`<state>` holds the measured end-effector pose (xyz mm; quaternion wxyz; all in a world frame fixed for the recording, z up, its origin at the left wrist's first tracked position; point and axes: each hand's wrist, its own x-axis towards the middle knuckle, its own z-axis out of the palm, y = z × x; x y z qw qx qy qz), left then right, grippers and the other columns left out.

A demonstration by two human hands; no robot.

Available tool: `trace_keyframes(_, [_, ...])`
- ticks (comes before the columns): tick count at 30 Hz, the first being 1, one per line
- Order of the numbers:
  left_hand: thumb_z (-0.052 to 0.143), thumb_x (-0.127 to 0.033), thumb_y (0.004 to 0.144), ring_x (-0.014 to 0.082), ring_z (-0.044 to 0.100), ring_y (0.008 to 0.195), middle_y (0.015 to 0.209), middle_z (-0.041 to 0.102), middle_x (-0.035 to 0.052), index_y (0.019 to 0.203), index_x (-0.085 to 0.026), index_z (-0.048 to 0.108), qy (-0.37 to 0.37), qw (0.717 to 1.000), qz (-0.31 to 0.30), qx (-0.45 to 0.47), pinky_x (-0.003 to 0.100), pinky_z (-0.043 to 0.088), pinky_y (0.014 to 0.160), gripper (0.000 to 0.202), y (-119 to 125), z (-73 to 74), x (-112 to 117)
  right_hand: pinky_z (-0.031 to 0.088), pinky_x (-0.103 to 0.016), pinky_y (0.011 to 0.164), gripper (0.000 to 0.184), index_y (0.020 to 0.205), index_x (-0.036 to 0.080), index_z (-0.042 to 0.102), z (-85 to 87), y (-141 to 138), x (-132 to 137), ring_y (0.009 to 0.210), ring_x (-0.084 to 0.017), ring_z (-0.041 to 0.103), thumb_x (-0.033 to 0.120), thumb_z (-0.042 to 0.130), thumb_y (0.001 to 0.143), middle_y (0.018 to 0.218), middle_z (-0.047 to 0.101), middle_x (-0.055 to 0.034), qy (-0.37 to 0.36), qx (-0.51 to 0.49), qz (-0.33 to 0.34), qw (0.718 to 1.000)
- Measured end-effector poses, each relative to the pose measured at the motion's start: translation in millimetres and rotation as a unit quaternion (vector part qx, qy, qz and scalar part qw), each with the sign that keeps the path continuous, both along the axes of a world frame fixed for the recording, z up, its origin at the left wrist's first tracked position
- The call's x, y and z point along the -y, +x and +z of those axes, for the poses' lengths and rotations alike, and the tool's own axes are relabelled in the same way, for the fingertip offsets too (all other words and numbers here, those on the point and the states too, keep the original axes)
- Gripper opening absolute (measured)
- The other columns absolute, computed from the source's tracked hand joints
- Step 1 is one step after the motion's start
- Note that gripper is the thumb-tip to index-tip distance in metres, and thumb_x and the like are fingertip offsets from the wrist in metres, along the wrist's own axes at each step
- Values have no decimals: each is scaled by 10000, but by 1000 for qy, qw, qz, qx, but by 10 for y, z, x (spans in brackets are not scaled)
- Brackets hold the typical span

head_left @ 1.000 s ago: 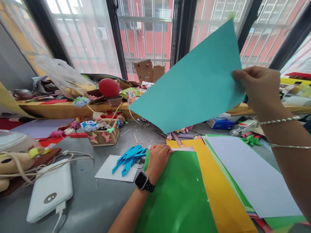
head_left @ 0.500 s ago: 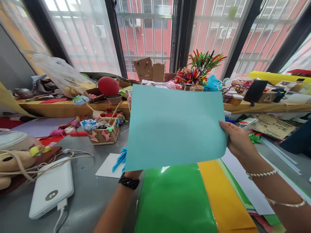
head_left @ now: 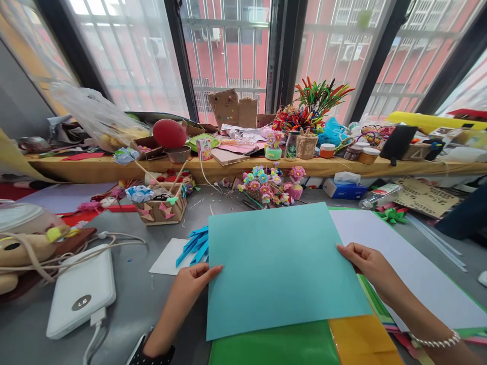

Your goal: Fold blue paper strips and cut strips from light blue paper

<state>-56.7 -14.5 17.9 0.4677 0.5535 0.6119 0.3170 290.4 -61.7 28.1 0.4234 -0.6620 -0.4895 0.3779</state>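
The flat teal sheet of paper [head_left: 281, 268] lies in the near middle of the grey table [head_left: 152, 314]. It rests on a glossy green sheet [head_left: 274, 347] and a yellow-orange sheet [head_left: 361, 339], whose near edges show beneath it. A large white sheet [head_left: 403, 263] spreads out to its right.

The left hand [head_left: 190, 281] meets the teal sheet's left edge with its fingers drawn loosely together. The right hand [head_left: 367, 263] sits at the right edge, thumb and fingers bent over it. Whether either hand pinches the paper with a finger underneath, or only presses on it, cannot be told from this view.

The main risk seems to be slipping. The green sheet looks slick, so uneven pressure from one hand could make the teal sheet skate or swing round on it. It already lies a little askew to the sheets below. If both hands push inward together, the thin paper could bow up in the middle and take a crease.

The folded blue paper strips [head_left: 196, 243] lie just beside the teal sheet's far left corner, on a small white paper [head_left: 167, 256]. A shove to the left could ride over them and flatten or scatter them. The cluster of small paper flowers [head_left: 266, 185] stands near the far edge, and a push away could tip it. The white power bank [head_left: 81, 294] lies well apart to the left and looks safe.
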Motion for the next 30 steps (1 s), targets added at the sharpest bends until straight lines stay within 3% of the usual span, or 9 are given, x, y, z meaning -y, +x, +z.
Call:
trace_keyframes(4, [595,-507,551,101,371,426,423,381,-69,445,-174,453,-39,998,-44,13,199,271,415,377,12,-9,42,408,-253,487,364,552,208,487,-24,33,120,486,-136,467,518,478,743,513,460,29,-27,-28,13,999])
trace_keyframes(6, [571,-521,568,86,307,426,427,315,-79,449,-180,406,-42,997,-63,20,194,232,417,397,34,-23,52,466,-286,580,327,758,213,593,-25,42,172,602,-173,556,510,455,760,671,585,-19,-37,-54,35,997])
trace_keyframes(8, [538,-545,589,86,288,450,450,308,-78,478,-178,408,-41,995,-82,29,194,229,431,405,53,-64,50,489,-336,677,392,1061,243,540,-42,52,218,790,-221,593,492,441,776,938,616,-70,-33,-75,67,994])
trace_keyframes(10, [510,-576,597,89,297,466,466,322,-75,513,-175,425,-51,993,-99,40,197,249,443,419,67,-115,43,470,-383,780,502,1235,281,396,-89,66,257,1023,-264,516,485,440,778,1190,510,-85,2,-76,103,992])
trace_keyframes(13, [499,-624,571,101,355,475,486,364,-69,576,-170,458,-82,988,-119,53,209,313,444,456,79,-170,47,383,-388,916,602,1298,322,288,-193,80,302,1231,-267,269,478,493,754,1374,284,-17,74,-36,135,987])
trace_keyframes(16, [539,-618,548,126,441,517,523,440,-49,617,-156,496,-115,981,-145,61,239,389,469,470,89,-183,71,316,-388,973,627,1321,340,221,-270,49,307,1260,-251,183,460,490,768,1404,181,39,100,13,153,983])
trace_keyframes(19, [571,-600,538,125,474,496,496,459,-54,584,-162,484,-135,977,-156,62,241,410,467,449,93,-180,87,235,-398,1012,509,1319,330,235,-286,-36,246,1270,-219,156,453,353,839,1405,170,54,120,10,138,983])
trace_keyframes(25, [588,-588,513,110,489,408,426,496,-48,536,-173,441,-142,979,-142,22,229,402,427,442,87,-139,95,232,-412,1007,532,1342,314,124,-285,-260,37,1256,-194,220,465,292,861,1401,213,-2,146,-70,115,980])
trace_keyframes(30, [586,-553,539,112,516,407,428,545,-28,520,-171,441,-171,967,-187,27,206,375,406,409,99,-119,174,117,-424,1040,600,1343,242,180,-289,-492,-67,1279,-195,130,492,360,828,1420,134,-31,135,88,136,978])
